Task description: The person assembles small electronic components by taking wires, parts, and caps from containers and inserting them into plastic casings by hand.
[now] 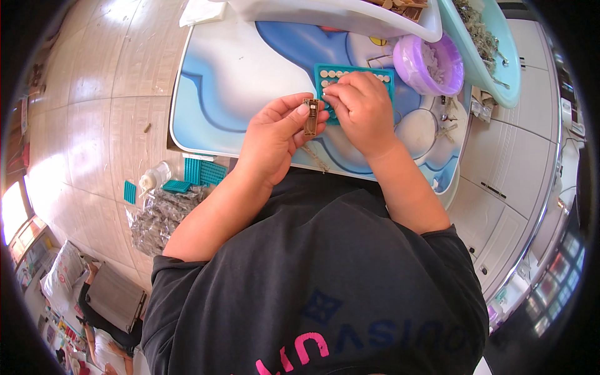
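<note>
Between the thumb and fingers of my left hand (pixel 273 129) is a small bronze-coloured rectangular case (pixel 310 119), held upright, with a dark hollow and a tiny white bit near its top. Close by on the right, my right hand (pixel 361 109) is closed in a pinch, its fingertips just beside the case. A pale speck shows at those fingertips, too small to name. Under and behind my right hand lies a teal tray (pixel 317 70) with rows of round white pieces (pixel 337 74). The hand covers much of the tray.
A purple bowl (pixel 459 69) lined with plastic stands right of the tray. Behind are a white bin (pixel 325 14) of brown pieces and a light-green tub (pixel 509 56) of metal parts. Teal trays (pixel 203 170), a bottle (pixel 156 175) and a plastic bag (pixel 164 215) lie on the floor, left.
</note>
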Demonstrator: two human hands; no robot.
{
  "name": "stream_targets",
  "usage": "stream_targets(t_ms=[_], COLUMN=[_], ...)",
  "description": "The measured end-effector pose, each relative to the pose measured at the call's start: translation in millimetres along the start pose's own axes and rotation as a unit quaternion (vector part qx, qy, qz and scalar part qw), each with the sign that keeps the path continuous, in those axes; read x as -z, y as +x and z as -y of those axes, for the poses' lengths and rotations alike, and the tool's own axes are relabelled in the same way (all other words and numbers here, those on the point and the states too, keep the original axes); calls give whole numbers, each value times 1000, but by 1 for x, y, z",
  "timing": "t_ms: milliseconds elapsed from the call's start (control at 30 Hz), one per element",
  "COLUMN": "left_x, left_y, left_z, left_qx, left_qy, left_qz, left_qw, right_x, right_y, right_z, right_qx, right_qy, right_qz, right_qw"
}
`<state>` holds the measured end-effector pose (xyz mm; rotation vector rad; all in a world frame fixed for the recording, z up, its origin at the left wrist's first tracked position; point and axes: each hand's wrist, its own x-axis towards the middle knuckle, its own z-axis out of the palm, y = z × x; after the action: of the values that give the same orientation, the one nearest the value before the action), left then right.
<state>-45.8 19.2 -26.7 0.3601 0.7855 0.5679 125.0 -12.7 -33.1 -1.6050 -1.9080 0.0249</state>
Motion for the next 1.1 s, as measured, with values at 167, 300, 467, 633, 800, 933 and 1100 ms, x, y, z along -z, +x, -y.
stream_targets(t_ms=[167, 300, 467, 633, 800, 933, 1100], left_x=[0, 3, 3, 0, 0, -1, -1], left_y=[1, 1, 1, 0, 1, 1, 1], left_z=[0, 3, 3, 2, 1, 1, -1], left_qx=[-4, -6, -8, -5, -1, 3, 4], left_qy=[-9, -18, -2, -3, 5, 4, 5], left_qz=[3, 2, 9, 1, -3, -6, -5], left_qw=[1000, 1000, 1000, 1000, 1000, 1000, 1000], right_x=[8, 6, 3, 6, 9, 6, 7], right_y=[2, 1, -2, -2, -1, -1, -1], right_z=[16, 19, 23, 16, -15, -18, -14], right_qx=[-30, -13, -21, -11, -72, -47, -19], right_qy=[96, 100, 120, 140, 3, -11, -20], right_qz=[-42, -31, -26, -12, -72, -39, -37], right_qw=[994, 994, 992, 990, 995, 998, 999])
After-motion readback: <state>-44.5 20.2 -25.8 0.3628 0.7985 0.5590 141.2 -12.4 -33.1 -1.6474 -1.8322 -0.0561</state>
